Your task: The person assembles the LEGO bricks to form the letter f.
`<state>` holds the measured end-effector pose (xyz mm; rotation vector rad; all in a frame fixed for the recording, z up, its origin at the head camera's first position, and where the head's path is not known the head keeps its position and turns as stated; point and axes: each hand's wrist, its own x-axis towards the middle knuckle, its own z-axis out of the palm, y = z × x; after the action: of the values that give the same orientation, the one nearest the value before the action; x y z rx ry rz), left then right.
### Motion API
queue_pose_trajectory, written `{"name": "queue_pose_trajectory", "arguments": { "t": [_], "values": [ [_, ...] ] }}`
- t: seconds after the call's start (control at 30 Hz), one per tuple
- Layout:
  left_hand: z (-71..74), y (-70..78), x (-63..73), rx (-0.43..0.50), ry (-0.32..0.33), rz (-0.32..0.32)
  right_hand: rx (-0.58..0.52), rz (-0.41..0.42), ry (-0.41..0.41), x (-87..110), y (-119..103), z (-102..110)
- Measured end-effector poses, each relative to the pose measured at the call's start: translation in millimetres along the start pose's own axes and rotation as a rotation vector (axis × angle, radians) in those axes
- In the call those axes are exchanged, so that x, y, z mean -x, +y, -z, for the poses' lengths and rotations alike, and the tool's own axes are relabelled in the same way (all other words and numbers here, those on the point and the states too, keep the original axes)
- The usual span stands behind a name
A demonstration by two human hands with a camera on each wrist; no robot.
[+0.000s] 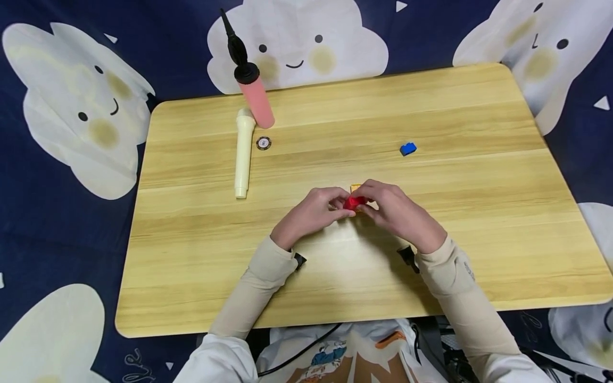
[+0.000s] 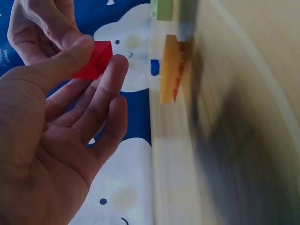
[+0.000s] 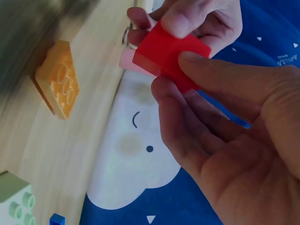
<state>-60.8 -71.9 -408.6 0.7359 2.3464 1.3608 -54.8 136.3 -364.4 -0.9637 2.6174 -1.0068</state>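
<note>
A red toy brick [image 1: 354, 203] is held between both hands above the table. My left hand [image 1: 316, 210] pinches one side of it between thumb and fingers, and my right hand [image 1: 395, 213] grips the other side. The right wrist view shows the red brick's [image 3: 164, 52] smooth faces, with both thumbs pressed on it. Below the hands, an orange studded brick [image 3: 60, 82] lies on the table, mostly covered in the head view. A pale green brick [image 3: 13, 199] also sits there, visible in the wrist views but hidden from the head view.
A small blue brick [image 1: 408, 149] lies farther back on the right of the wooden table [image 1: 191, 266]. Toward the back left are a cream microphone-shaped stick [image 1: 243, 154], a pink pump [image 1: 258, 103] with a black nozzle, and a round chip [image 1: 263, 143].
</note>
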Motion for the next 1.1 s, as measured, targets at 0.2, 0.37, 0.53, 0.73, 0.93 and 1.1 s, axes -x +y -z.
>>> {"name": "queue_pose_trajectory", "arguments": {
  "t": [0.2, 0.37, 0.53, 0.73, 0.93, 1.1],
  "values": [
    [3.2, -8.1, 5.4, 0.035, -0.07, 0.094, 0.029, 0.047, -0.029, -4.6, 3, -11],
    [3.2, -15.2, 8.5, 0.014, -0.084, 0.091, 0.043, 0.05, -0.043, -9.1, 4, -20],
    [0.9, -23.8, 9.0, -0.049, -0.071, 0.069, 0.035, 0.043, -0.007, -13.7, 6, -29],
    [0.9, -30.8, 8.0, -0.223, -0.027, 0.075, -0.001, -0.056, 0.104, -18.5, 13, -29],
    [0.8, -34.7, 6.4, -0.38, -0.012, 0.108, 0.135, -0.292, 0.181, -23.5, 24, -32],
    [-0.6, -36.6, 5.4, -0.425, -0.035, 0.103, 0.204, -0.43, 0.092, -24.1, 28, -45]
  ]
}}
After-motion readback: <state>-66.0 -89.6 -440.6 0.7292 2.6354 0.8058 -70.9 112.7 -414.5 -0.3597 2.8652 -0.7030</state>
